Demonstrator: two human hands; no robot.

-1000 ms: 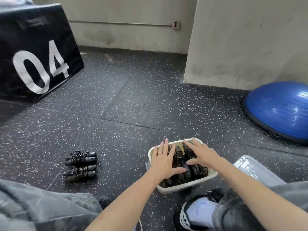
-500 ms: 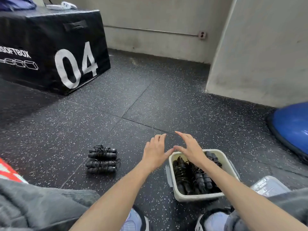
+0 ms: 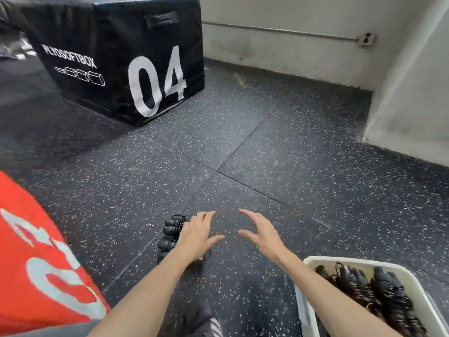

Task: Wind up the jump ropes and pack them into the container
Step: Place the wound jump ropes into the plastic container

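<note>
Wound ropes (image 3: pixel 171 233) lie on the floor (image 3: pixel 267 166) left of the container (image 3: pixel 413 285); the box (image 3: pixel 116 57) stands behind them.

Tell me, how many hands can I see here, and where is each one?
2. The left hand hovers with fingers spread over the wound jump ropes on the floor; the right hand hangs open beside it, left of the white container.

A gym corner: speckled black rubber floor tiles (image 3: pixel 267 147), a black soft plyo box (image 3: pixel 126 57) marked "04" well beyond the fingers, bare concrete walls (image 3: pixel 279 52), and wound jump ropes (image 3: pixel 364 288) in a bin (image 3: pixel 413 283).
</note>
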